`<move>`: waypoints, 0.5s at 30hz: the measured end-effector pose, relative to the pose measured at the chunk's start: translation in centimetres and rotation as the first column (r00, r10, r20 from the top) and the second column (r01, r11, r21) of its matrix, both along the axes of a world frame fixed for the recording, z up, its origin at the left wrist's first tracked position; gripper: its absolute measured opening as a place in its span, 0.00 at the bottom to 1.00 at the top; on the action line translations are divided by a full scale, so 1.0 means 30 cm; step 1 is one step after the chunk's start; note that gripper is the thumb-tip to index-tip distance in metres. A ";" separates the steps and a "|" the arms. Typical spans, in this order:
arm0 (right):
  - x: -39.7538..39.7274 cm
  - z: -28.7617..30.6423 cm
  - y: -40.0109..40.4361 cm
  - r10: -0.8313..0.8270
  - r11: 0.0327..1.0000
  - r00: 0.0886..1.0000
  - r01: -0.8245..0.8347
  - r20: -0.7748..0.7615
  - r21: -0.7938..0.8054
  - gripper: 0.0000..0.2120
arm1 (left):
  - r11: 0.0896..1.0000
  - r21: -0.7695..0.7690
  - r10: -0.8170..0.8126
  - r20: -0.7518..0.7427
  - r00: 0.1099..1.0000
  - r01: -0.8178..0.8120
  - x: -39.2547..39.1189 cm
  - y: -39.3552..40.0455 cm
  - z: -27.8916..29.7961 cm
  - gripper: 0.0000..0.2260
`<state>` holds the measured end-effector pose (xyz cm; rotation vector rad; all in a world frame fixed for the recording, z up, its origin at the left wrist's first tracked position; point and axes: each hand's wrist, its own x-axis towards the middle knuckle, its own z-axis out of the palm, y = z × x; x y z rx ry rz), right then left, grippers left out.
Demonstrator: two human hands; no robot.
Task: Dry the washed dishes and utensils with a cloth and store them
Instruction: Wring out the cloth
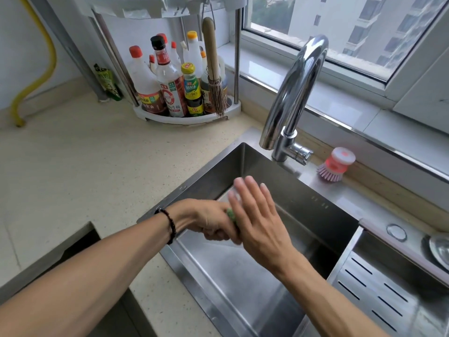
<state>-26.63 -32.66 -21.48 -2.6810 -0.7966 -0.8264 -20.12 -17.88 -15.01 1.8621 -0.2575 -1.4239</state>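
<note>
Both of my hands are over the steel sink (243, 283). My left hand (209, 222) has its fingers curled round a small green thing (231, 215), of which only an edge shows between the hands. My right hand (257, 215) lies flat with straight fingers against that green thing and against my left hand, covering most of it. A pale blurred object shows behind my right fingertips; I cannot tell what it is. No dish is plainly visible.
A chrome tap (294, 93) arches over the sink's back rim. A pink dish brush (336, 166) stands on the ledge. A corner rack (189, 115) holds several sauce bottles and a whisk brush. A perforated steel drain tray (379, 293) lies right. Beige countertop (80, 171) spreads left.
</note>
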 end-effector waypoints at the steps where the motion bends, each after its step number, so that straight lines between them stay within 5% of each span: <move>1: 0.014 0.020 0.004 0.042 0.999 0.998 -0.041 0.046 -0.022 0.23 | 0.999 0.002 -0.046 0.004 0.999 0.046 -0.005 -0.007 0.002 0.16; 5: 0.088 0.103 -0.005 -0.059 0.991 0.998 0.056 -0.023 -0.121 0.09 | 0.981 0.192 -0.103 0.470 0.877 0.013 -0.004 -0.046 0.015 0.13; 8: 0.145 0.146 0.029 -0.192 0.968 0.940 0.135 -0.282 -0.210 0.20 | 0.919 0.358 -0.166 0.733 0.659 -0.166 -0.010 -0.045 -0.001 0.10; 10: 0.162 0.181 0.062 -0.276 0.936 0.859 0.139 -0.432 -0.323 0.18 | 0.883 0.417 -0.245 0.801 0.547 -0.215 -0.010 -0.035 -0.010 0.09; 12: 0.177 0.190 0.077 -0.310 0.938 0.777 0.157 -0.547 -0.308 0.06 | 0.854 0.474 -0.342 0.823 0.453 -0.215 0.002 -0.029 -0.008 0.09; 15: 0.176 0.194 0.096 -0.331 0.943 0.618 0.233 -0.713 -0.236 0.05 | 0.788 0.595 -0.528 0.786 0.321 -0.161 0.019 -0.022 -0.002 0.04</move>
